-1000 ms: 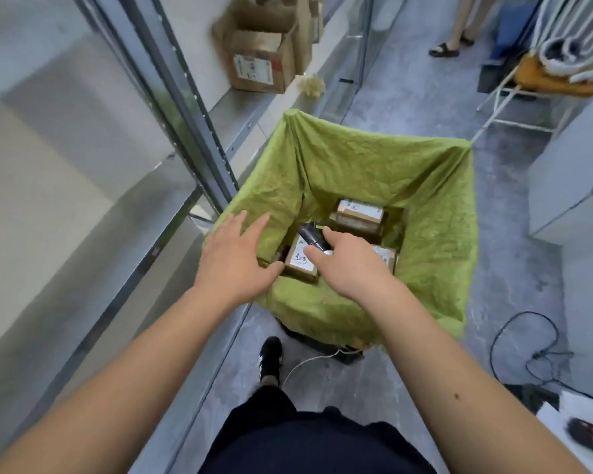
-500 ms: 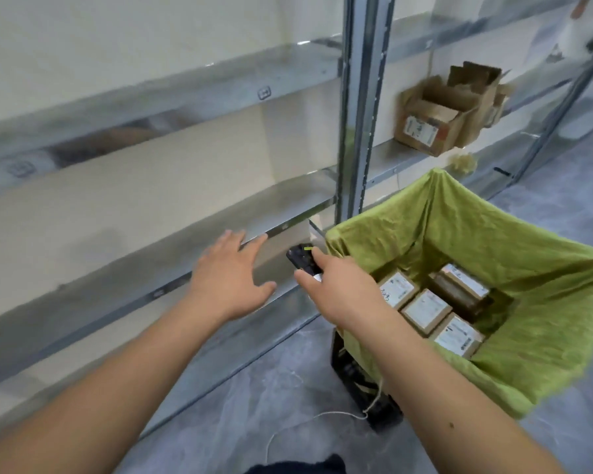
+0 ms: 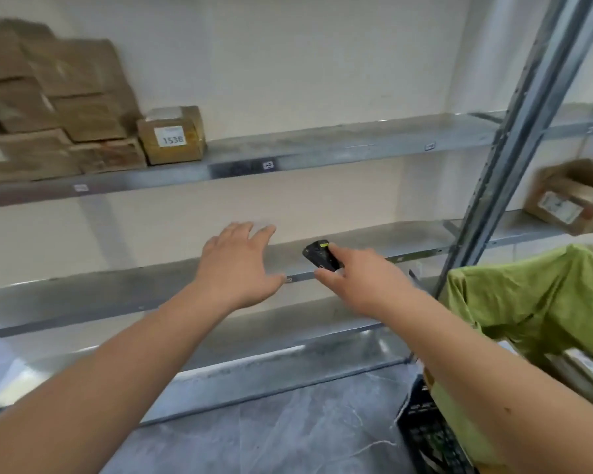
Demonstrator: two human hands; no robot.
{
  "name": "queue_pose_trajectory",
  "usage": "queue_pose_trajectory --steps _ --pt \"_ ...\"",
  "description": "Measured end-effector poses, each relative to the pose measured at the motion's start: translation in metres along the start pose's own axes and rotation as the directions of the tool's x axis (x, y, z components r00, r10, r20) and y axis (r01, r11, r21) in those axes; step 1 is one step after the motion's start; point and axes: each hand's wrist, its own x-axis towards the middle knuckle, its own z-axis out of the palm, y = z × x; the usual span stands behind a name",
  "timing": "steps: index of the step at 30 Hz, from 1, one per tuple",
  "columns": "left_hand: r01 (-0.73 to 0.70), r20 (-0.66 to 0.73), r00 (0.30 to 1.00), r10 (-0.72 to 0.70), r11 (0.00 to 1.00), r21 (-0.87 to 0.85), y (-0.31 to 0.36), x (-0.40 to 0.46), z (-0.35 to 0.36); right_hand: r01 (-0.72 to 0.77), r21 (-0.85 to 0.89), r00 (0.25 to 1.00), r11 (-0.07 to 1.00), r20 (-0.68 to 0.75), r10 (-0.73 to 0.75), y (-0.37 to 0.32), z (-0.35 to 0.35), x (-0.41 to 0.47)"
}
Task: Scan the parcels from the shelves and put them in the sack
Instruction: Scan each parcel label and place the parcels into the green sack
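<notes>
Grey metal shelves (image 3: 322, 148) run along a pale wall above a grey marbled floor (image 3: 288, 436), with a slanted steel upright (image 3: 514, 138) at the right. Brown parcels (image 3: 59, 107) are stacked at the left of the upper shelf, one box (image 3: 172, 135) labelled 1538 beside them. The left hand (image 3: 237, 268) hangs over the middle shelf with fingers spread and straight, holding nothing. The right hand (image 3: 360, 278) grips a small black scanner (image 3: 320, 254), index finger on top. The green sack (image 3: 534, 302) stands at the right, cut off by the frame edge; the stacked parcels are blurred.
</notes>
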Motion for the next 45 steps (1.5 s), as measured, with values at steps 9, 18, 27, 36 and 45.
queue_pose_trajectory --steps 9,18,27,36,45 --pt "0.117 -0.122 0.985 -0.121 0.992 -0.043 -0.089 -0.034 -0.073 0.193 -0.117 0.976 0.974 -0.081 -0.203 -0.104 -0.036 0.016" --pt "0.162 -0.189 0.962 -0.198 0.969 -0.188 -0.141 0.022 -0.11 0.321 -0.184 0.935 0.929 -0.097 -0.342 -0.154 -0.067 0.094" --pt "0.185 -0.178 0.96 -0.216 0.967 -0.175 -0.183 0.149 -0.118 0.345 -0.128 0.922 0.93 -0.14 -0.361 -0.169 -0.074 0.225" --pt "0.26 -0.123 0.948 -0.294 0.937 -0.233 -0.21 0.256 -0.112 0.436 -0.185 0.881 0.881 -0.11 -0.459 -0.179 -0.078 0.343" --pt "0.294 -0.079 0.912 -0.402 0.777 -0.556 -0.223 0.295 -0.097 0.378 -0.128 0.92 0.917 -0.058 -0.387 -0.167 -0.071 0.389"
